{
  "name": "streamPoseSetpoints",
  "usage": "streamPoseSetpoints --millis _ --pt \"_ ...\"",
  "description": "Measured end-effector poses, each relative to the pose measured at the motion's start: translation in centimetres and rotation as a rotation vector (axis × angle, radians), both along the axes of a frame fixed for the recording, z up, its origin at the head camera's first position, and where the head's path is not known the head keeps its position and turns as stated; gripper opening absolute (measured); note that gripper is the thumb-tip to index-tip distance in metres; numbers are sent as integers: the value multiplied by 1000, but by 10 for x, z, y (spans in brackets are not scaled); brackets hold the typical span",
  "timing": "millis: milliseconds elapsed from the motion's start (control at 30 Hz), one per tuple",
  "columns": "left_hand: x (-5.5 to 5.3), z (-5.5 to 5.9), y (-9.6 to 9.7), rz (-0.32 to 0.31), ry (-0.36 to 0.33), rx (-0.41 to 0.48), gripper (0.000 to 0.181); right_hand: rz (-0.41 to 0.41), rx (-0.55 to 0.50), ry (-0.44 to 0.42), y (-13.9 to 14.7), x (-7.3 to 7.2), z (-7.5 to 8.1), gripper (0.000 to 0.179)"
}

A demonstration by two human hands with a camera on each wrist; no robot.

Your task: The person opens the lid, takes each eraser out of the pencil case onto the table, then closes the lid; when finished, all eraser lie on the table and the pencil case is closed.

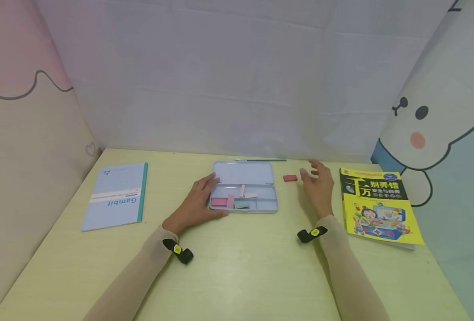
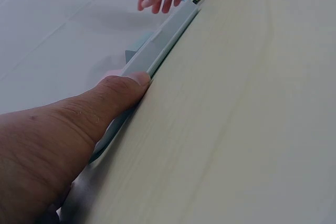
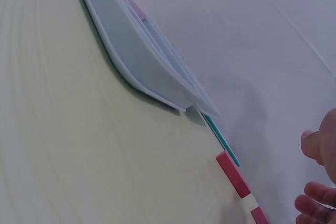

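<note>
An open pale blue tin case [image 1: 267,205], its lid folded back, lies on the table. Its compartments hold a pink block [image 1: 219,202], a light pink block [image 1: 230,201], a grey-blue block [image 1: 242,204] and whitish pieces. My left hand [image 1: 197,200] rests against the case's left end, fingers straight along the side. In the left wrist view, the left thumb [image 2: 121,90] presses the front rim. To the case's right lies a small red block [image 1: 290,178], showing a pale band in the right wrist view. My right hand [image 1: 319,187] is just right of it, fingers relaxed and holding nothing.
Behind the case lies a thin teal-handled paintbrush [image 1: 265,160]. A Gambit notebook [image 1: 116,196] lies at the left, and a yellow and black book [image 1: 381,209] at the right. A pale cloth wall [image 1: 237,89] rises along the table's back edge.
</note>
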State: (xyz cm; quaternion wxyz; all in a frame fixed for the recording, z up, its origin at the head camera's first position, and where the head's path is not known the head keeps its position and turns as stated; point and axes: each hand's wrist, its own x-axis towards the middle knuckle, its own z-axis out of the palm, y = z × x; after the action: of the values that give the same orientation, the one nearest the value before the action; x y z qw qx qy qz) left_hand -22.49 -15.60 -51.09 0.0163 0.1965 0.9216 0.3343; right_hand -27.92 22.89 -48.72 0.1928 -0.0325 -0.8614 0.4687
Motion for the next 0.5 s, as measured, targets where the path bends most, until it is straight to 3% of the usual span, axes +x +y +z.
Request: streamPoseSetpoints --millis 300,500 --pt "0 -1 0 1 4 -4 110 77 -3 5 -22 6 17 52" --pt "-1 -2 1 -3 -1 -7 109 144 45 56 -41 15 27 56"
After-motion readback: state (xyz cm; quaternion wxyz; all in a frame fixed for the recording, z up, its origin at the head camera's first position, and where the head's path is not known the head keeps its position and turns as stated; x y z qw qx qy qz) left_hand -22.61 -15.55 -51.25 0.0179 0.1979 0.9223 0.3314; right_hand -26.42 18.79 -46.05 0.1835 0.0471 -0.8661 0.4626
